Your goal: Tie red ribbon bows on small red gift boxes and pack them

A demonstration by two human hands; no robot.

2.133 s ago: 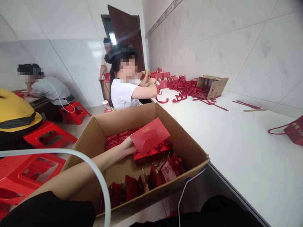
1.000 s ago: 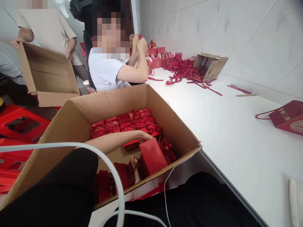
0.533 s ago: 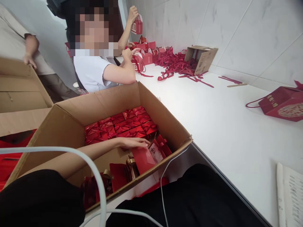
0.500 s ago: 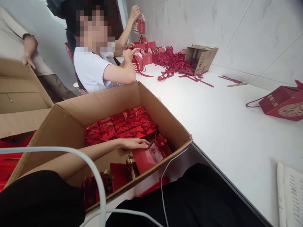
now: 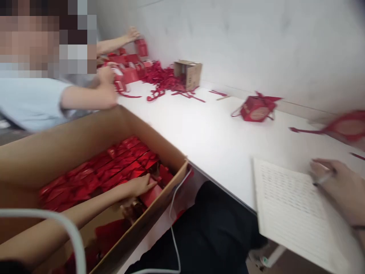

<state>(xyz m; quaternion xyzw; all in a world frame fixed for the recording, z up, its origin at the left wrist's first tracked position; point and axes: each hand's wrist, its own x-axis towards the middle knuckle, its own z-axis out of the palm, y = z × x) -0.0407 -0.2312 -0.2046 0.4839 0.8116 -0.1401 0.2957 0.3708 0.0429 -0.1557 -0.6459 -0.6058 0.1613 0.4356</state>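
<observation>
My left hand [image 5: 141,185] reaches down into a large cardboard carton [image 5: 159,156], its fingers closed at the upper edge of a red gift box [image 5: 151,195]. Rows of red boxes tied with ribbons [image 5: 114,163] fill the far part of the carton. More red items [image 5: 112,230] lie at its near side, blurred. At the right, my right hand [image 5: 338,182] is closed around a pen [image 5: 323,178] over a notebook [image 5: 288,198] with lines of handwriting. The pen's tip is near the page, but contact cannot be made out.
A co-worker [image 5: 31,95] sits beyond the carton among red boxes [image 5: 131,72]. Red ribbons [image 5: 159,76] spill from a small cardboard box [image 5: 192,74] by the wall. A red gift box with handles [image 5: 255,108] stands on the white table [image 5: 205,129]. A white cable [image 5: 173,213] hangs nearby.
The view has swung right, so the notebook shows more fully and my right hand with the pen has come into sight. My left hand remains at the red gift box.
</observation>
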